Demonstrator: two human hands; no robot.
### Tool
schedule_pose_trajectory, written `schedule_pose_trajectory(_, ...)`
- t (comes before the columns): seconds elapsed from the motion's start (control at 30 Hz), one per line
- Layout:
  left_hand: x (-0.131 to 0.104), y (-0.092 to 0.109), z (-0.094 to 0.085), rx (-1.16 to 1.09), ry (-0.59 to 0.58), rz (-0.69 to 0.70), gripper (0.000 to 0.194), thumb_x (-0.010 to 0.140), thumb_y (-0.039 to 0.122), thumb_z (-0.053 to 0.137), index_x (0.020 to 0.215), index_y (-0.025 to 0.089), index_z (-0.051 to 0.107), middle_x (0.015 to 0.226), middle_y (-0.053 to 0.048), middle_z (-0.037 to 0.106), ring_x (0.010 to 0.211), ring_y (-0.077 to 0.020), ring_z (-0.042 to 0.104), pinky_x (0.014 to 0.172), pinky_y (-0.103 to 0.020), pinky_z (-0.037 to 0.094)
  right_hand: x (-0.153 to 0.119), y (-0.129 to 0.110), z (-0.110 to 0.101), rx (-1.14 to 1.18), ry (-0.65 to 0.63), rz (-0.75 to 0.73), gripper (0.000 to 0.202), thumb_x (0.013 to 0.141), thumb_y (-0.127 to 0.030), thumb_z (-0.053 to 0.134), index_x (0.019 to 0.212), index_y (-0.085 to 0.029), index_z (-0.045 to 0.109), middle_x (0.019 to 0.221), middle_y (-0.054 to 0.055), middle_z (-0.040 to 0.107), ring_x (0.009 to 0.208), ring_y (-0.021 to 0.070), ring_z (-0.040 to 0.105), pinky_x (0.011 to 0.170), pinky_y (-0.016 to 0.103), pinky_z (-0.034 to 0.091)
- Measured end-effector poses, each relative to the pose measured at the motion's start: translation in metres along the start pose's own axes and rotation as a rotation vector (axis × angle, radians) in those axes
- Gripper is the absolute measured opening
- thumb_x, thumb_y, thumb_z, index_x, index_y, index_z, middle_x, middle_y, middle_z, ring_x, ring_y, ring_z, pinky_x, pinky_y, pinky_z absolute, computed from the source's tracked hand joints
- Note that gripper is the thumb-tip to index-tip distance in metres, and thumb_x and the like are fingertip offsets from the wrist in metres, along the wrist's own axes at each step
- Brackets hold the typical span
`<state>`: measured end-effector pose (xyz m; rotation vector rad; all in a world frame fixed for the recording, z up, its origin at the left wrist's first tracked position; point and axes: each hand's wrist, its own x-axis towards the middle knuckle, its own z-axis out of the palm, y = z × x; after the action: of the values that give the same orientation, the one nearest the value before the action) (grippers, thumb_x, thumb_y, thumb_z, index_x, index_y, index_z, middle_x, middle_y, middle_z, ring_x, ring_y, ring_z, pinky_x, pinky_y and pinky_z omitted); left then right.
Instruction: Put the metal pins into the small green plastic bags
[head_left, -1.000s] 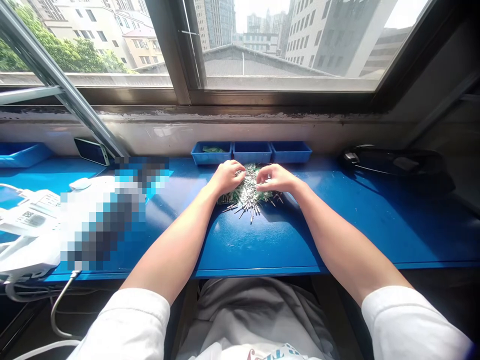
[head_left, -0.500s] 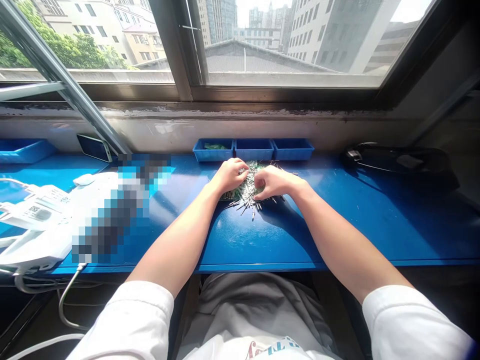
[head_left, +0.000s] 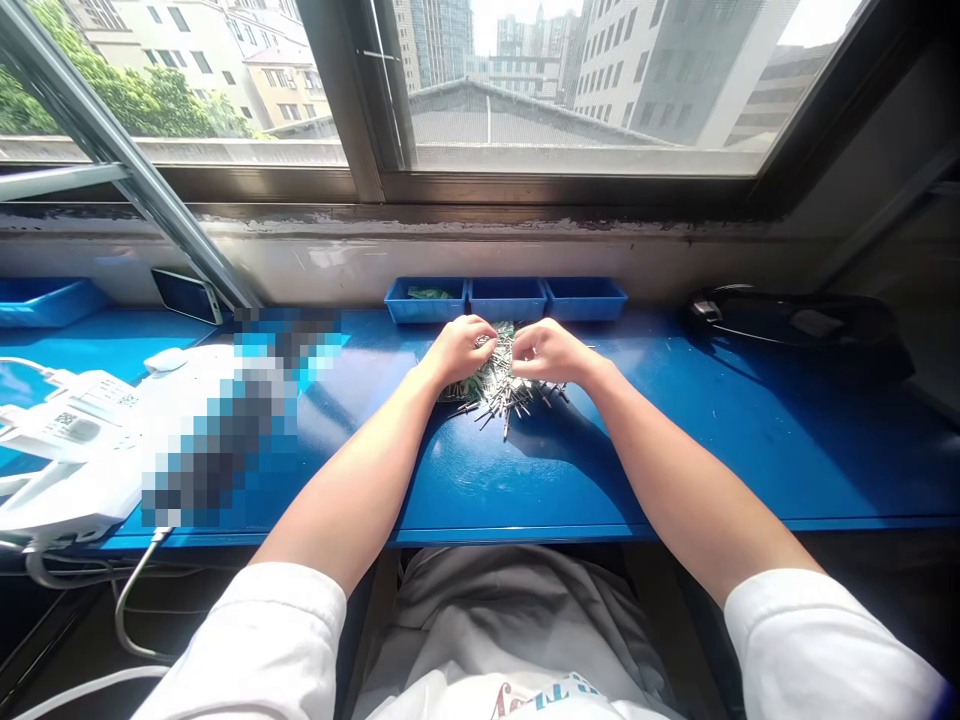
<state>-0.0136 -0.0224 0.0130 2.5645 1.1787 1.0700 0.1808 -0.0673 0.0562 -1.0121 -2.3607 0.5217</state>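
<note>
On the blue tabletop lies a loose pile of thin metal pin-like pieces [head_left: 504, 392], some with thicker ends, mixed with bits of green. My left hand [head_left: 461, 350] rests at the pile's left side, its fingers curled inward over the pieces. From the right, my right hand [head_left: 546, 350] hangs over the pile with its fingers bent and drawn together. Whatever either hand pinches is hidden or too small to name. Just behind the pile stand three small blue bins: a left bin [head_left: 426, 312] with something green inside, a middle bin [head_left: 508, 312] and a right bin [head_left: 586, 310].
White plugs and a power strip [head_left: 90, 430] with cables cover the left of the table [head_left: 517, 490], beside a pixelated patch. A phone [head_left: 187, 296] leans by a metal strut. Another blue tray [head_left: 49, 303] is far left; a dark object [head_left: 795, 325] lies right.
My right hand has moved slightly up and away from the near side of the pile, its fingers drawn in. My left hand has barely moved.
</note>
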Motion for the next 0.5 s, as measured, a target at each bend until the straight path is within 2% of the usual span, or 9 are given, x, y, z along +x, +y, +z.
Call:
schedule_pose_trajectory(0.2,0.001,0.008,-0.008,-0.361,-0.028,-0.116,0.037,0.088,0.043,0.043,0.085,0.018,0.071,0.091,-0.005,0.07,0.091,-0.0205,0.062,0.088,-0.035,0.047,0.003,0.009,-0.004,0.305,0.224,0.127,0.017,0.065,-0.028,0.058,0.057,-0.014,0.06,0.051,-0.002,0.05,0.05,0.0087,0.042,0.049,0.024,0.03)
schedule_pose_trajectory(0.27,0.0,0.011,-0.011,-0.457,-0.068,-0.143,0.035,0.084,0.046,0.05,0.087,0.018,0.071,0.091,-0.005,0.07,0.09,-0.0208,0.063,0.086,-0.034,0.047,0.005,0.014,-0.004,0.418,0.292,0.191,0.021,0.067,-0.033,0.061,0.059,-0.014,0.06,0.048,-0.003,0.048,0.046,0.0074,0.039,0.046,0.023,0.029)
schedule_pose_trajectory(0.37,0.0,0.014,-0.013,-0.532,-0.11,-0.194,0.036,0.071,0.047,0.069,0.091,0.017,0.069,0.09,-0.005,0.07,0.086,-0.0204,0.063,0.081,-0.033,0.048,0.007,0.023,0.0,0.598,0.378,0.261,0.029,0.071,-0.043,0.064,0.065,-0.016,0.058,0.047,-0.003,0.049,0.039,0.0066,0.038,0.039,0.022,0.028)
schedule_pose_trajectory(0.5,0.002,0.012,-0.009,-0.65,-0.049,-0.249,0.04,0.06,0.04,0.079,0.087,0.014,0.066,0.085,-0.005,0.068,0.078,-0.0164,0.062,0.074,-0.029,0.048,0.009,0.032,0.007,0.729,0.407,0.292,0.041,0.069,-0.056,0.068,0.069,-0.017,0.056,0.048,-0.001,0.054,0.036,0.0083,0.042,0.033,0.021,0.03)
